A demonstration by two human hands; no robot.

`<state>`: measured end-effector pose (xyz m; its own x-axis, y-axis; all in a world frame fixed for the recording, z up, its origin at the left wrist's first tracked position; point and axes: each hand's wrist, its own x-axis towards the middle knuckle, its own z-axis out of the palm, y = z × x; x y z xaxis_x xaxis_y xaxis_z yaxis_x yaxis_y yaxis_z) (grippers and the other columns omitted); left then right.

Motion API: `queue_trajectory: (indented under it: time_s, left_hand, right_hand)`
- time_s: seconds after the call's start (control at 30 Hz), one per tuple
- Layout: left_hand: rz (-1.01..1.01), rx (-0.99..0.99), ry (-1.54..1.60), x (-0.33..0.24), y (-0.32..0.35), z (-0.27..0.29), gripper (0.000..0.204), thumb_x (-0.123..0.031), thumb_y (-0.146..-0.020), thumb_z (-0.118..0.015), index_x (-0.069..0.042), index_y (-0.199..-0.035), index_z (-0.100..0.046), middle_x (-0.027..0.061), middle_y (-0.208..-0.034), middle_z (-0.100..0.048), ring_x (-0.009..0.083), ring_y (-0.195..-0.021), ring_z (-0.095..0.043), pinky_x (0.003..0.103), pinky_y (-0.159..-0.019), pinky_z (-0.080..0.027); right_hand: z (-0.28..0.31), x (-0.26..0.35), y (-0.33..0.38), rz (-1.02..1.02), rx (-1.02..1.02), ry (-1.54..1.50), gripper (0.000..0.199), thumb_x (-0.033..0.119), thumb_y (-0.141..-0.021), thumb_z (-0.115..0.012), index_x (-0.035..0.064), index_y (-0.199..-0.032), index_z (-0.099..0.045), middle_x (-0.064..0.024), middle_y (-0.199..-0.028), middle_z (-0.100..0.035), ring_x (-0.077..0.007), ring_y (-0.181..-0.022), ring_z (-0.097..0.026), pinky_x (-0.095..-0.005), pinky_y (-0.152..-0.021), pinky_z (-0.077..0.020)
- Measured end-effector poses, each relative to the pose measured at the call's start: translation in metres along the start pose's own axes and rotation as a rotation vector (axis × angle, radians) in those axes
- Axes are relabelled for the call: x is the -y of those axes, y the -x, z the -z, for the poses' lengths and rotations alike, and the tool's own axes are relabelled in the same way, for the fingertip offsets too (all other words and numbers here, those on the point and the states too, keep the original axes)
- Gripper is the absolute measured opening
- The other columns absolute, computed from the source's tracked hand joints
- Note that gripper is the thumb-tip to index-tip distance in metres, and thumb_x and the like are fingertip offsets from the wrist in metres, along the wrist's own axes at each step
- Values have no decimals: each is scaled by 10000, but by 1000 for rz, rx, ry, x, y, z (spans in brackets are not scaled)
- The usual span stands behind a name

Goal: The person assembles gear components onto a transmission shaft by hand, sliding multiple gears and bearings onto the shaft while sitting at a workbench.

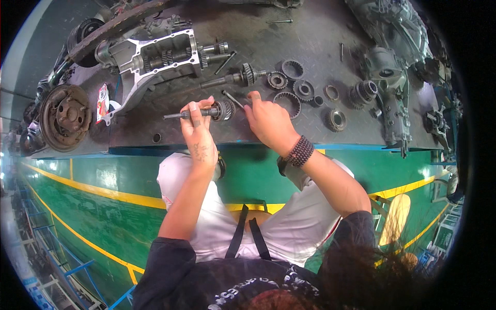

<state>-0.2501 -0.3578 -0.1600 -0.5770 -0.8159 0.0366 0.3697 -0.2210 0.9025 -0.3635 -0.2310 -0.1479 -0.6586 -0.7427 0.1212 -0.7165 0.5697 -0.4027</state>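
My left hand (197, 133) is closed around a gear shaft (223, 110), held roughly level above the near part of the metal bench (310, 133). Its thin splined end sticks out to the left, and a helical gear sits at its right end. Just right of that gear, my right hand (271, 120) grips a slim metal rod (232, 98), which slants up and left from the fingers. Beyond both hands lies a longer shaft with a gear (248, 75). Toothed rings (287, 105) and small gears (303, 90) are spread to the right of my right hand.
An opened gearbox housing (150, 62) with gears inside stands at the far left, near a rusty brake drum assembly (66, 118). More castings (390, 77) and a gear cluster (363, 93) occupy the right side. A small ring (157, 137) lies near the front edge.
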Motion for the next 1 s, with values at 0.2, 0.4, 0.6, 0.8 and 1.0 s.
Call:
queue_trajectory:
  time_s: [0.2, 0.4, 0.6, 0.8, 1.0]
  left_hand:
    - [109, -102, 118, -11, 0, 16, 311, -363, -1052, -497, -62, -1127, -505, 142, -1104, -664, 278, -1089, -654, 403, -1011, -484]
    - [181, -83, 174, -31, -5, 17, 385, -436, -1015, -547, -68, -1129, -536, 128, -1074, -678, 257, -988, -685, 379, -885, -549]
    - [361, -25, 488, -23, -5, 8, 417, -458, -983, -581, -88, -1173, -549, 65, -1050, -676, 175, -931, -676, 333, -871, -570]
    - [252, -70, 602, -37, 0, 2, 364, -500, -1020, -487, -140, -1065, -524, -26, -706, -476, 104, -636, -499, 271, -659, -489]
    - [70, -18, 396, -51, 10, -4, 423, -552, -1020, -443, -135, -1073, -484, -2, -627, -451, 159, -562, -531, 348, -626, -509]
  right_hand:
    - [18, -5, 3, 210, -65, -606, 281, 176, -947, -612, 23, -1178, -566, -187, -1076, -636, -347, -972, -668, -423, -813, -549]
    - [33, 1, 8, 592, 11, -682, 421, 171, -815, -805, 78, -1149, -566, -105, -1202, -526, -273, -1085, -593, -361, -923, -512]
    - [19, 26, 15, 445, 96, -981, 479, 176, -754, -859, 61, -1106, -554, -82, -1141, -502, -203, -1059, -551, -342, -891, -523]
    - [4, 44, 38, 128, 273, -1274, 533, 103, -912, -683, 46, -1333, -361, -95, -1258, -449, -185, -1147, -547, -349, -917, -520]
    - [11, 47, 35, -128, 501, -1519, 466, 79, -954, -611, 3, -1347, -372, -115, -1270, -461, -178, -1050, -613, -329, -955, -530]
